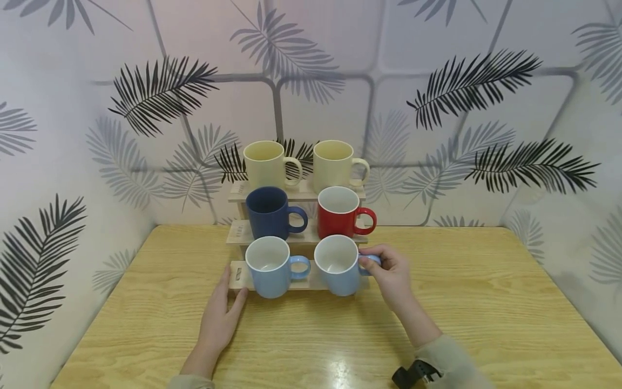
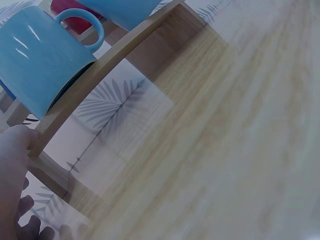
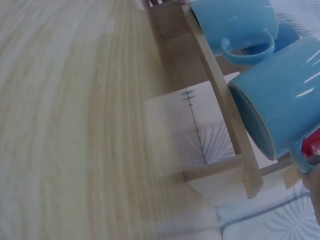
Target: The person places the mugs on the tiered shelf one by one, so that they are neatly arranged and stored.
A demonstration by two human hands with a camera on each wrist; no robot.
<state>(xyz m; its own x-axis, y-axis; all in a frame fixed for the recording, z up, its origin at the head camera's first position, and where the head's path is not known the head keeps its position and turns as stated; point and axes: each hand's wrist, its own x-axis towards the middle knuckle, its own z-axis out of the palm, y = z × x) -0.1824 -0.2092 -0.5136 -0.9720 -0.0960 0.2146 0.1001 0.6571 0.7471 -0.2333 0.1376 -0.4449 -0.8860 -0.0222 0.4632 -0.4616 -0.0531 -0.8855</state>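
A three-tier wooden rack (image 1: 238, 275) stands on the table with two mugs on each tier. On the lowest tier are a left light blue mug (image 1: 272, 281) and a right light blue mug (image 1: 342, 281). My right hand (image 1: 391, 275) pinches the right one's handle between thumb and fingers. The right wrist view shows part of this mug's underside past the board's front edge. At the rack's lower left end, my left hand (image 1: 220, 313) grips the board, thumb at its front edge and fingers along the side; several fingertips (image 2: 27, 205) show below the board.
A dark blue mug (image 1: 268, 216) and a red mug (image 1: 335, 219) stand on the middle tier, two cream mugs (image 1: 264, 170) on the top one. Leaf-patterned wall (image 1: 311, 43) rises behind the wooden table (image 1: 486, 302). A black band (image 1: 418, 373) circles the right wrist.
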